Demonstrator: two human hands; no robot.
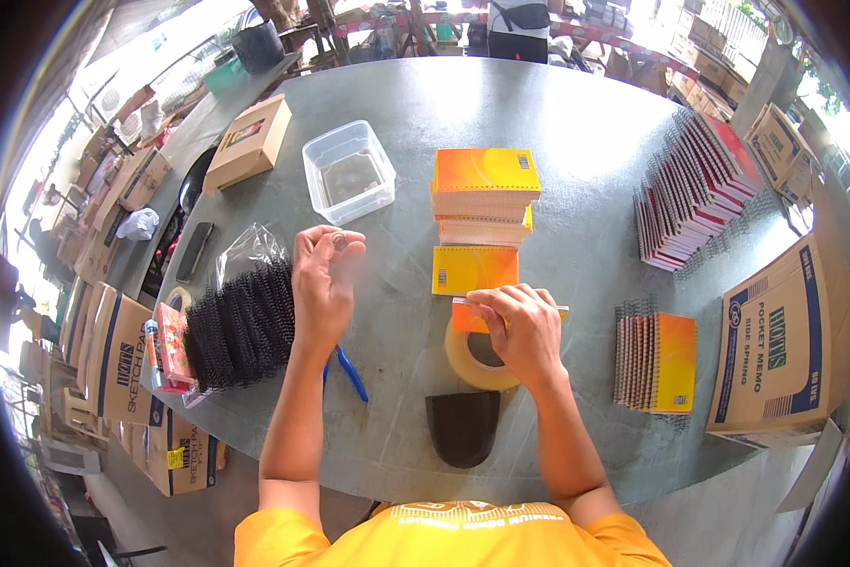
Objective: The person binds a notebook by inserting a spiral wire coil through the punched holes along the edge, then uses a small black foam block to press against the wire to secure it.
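Observation:
My left hand point(323, 283) is raised over the grey table point(576, 142) and pinches a small coiled wire binding point(339, 241) at its fingertips. My right hand point(519, 326) grips a small orange notepad point(467, 317) by its top edge, holding it above a roll of tan tape point(477, 361). Another orange notepad point(474, 269) lies flat just beyond my right hand. A stack of orange notepads point(486, 194) stands behind it. A heap of black spiral bindings point(240, 326) on a clear bag lies left of my left hand.
A clear plastic tub point(349, 173), a brown box point(250, 142), a blue pen point(352, 373) and a black pad point(464, 425) are on the table. Bound red notebooks point(694, 189) and bound orange ones point(656, 362) sit right, by a cardboard box point(784, 345). A person stands at the far edge.

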